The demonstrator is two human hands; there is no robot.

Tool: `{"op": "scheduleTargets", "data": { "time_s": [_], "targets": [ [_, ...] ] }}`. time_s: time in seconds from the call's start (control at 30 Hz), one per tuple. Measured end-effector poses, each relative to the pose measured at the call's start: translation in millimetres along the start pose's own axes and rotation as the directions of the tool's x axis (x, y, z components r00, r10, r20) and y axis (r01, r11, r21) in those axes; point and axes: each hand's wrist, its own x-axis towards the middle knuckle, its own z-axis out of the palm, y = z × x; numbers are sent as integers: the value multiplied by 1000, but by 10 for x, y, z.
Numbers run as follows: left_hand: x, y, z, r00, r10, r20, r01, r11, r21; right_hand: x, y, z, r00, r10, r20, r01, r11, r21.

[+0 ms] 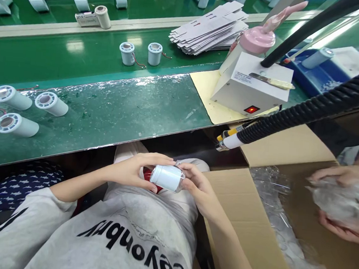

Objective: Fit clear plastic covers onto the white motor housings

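Head view: both hands [134, 170] [200, 187] grasp a white cylinder [167, 178], seemingly tipped with clear plastic [181, 180]

Held cyl [167, 178] is lt blue, bench [112, 112] grn, cloth [20, 189] navy w/ stars

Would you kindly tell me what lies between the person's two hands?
The head view shows a pale blue cylinder between the left hand and right hand, with clear plastic at its right end and a red object by its left.
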Motion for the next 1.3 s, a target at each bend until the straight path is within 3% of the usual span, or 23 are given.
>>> {"op": "scheduleTargets", "data": {
  "time_s": [0.2, 0.6, 0.87, 1.0, 1.1, 1.2, 1.27, 1.3],
  "targets": [
    [-7, -4, 5, 1000, -18, 7, 18, 1000, 5, 18, 49, 37, 992, 121, -28, -118, 988, 97],
    [-22, -37, 17, 1000, 18, 8, -18, 1000, -21, 43, 56, 128, 943, 322, 77, -331, 906, 263],
    [-37, -61, 45, 995, 95, -17, -95, 995, 25, 61, 68, 143, 865, 470, 177, -502, 812, 298],
    [-33, -13, 74, 996, 81, -34, -79, 996, 41, 53, 86, 143, 854, 474, 217, -519, 813, 264],
    [-36, 38, 93, 998, -36, -60, 36, 999, -9, 13, 101, 114, 906, 397, 143, -415, 901, 126],
    [-40, 82, 111, 983, -168, -77, 160, 982, -97, -49, 107, 68, 990, 102, -97, -115, 984, -133],
    [-41, 98, 125, 970, -230, -77, 215, 963, -164, -85, 104, 39, 964, -218, -153, 152, 921, -358],
    [-40, 102, 131, 964, -256, -71, 238, 951, -199, -98, 102, 27, 925, -366, -103, 282, 843, -458]
  ]
}}
